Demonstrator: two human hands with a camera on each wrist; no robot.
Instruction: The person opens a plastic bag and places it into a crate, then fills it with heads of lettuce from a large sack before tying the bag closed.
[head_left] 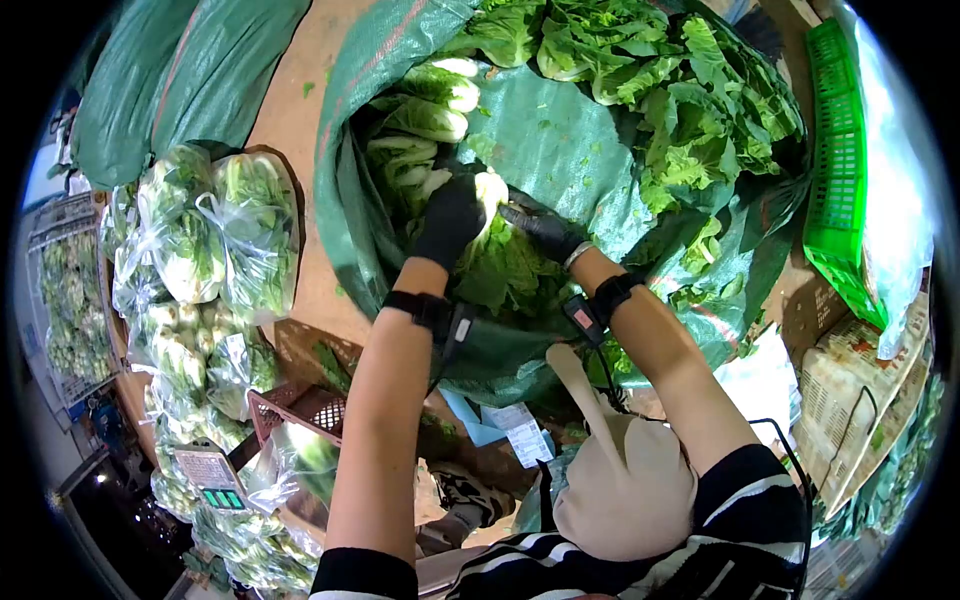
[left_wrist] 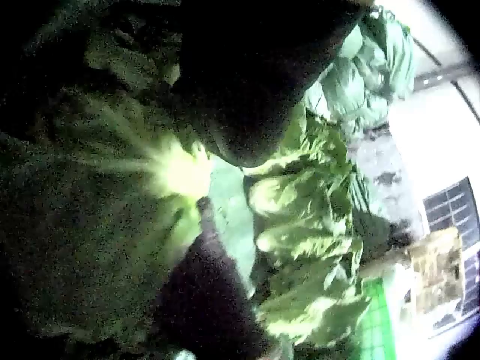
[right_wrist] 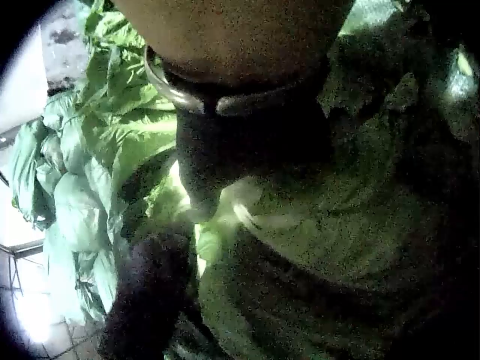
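Note:
Both hands wear black gloves. Between them in the head view is a leafy green vegetable (head_left: pixel 510 262), its pale stem end pointing away from the body and its leaves toward it. The left hand (head_left: pixel 448 218) grips it at the left of the stem; the right hand (head_left: pixel 545 228) pinches it from the right near the pale base. In the left wrist view the bright stem base of the vegetable (left_wrist: pixel 180 174) lies between the dark left hand (left_wrist: pixel 255 82) and the other glove. The right wrist view shows the right hand (right_wrist: pixel 247 150) at the stem, fingertips partly hidden in shadow.
A green woven sack (head_left: pixel 350 230) surrounds the hands, with leafy heads (head_left: pixel 430 115) along its left side and loose leaves (head_left: pixel 700 130) at its right. Bagged vegetables (head_left: pixel 190 240) stand left, a green crate (head_left: pixel 836 170) right, and a brown basket (head_left: pixel 300 408) lower left.

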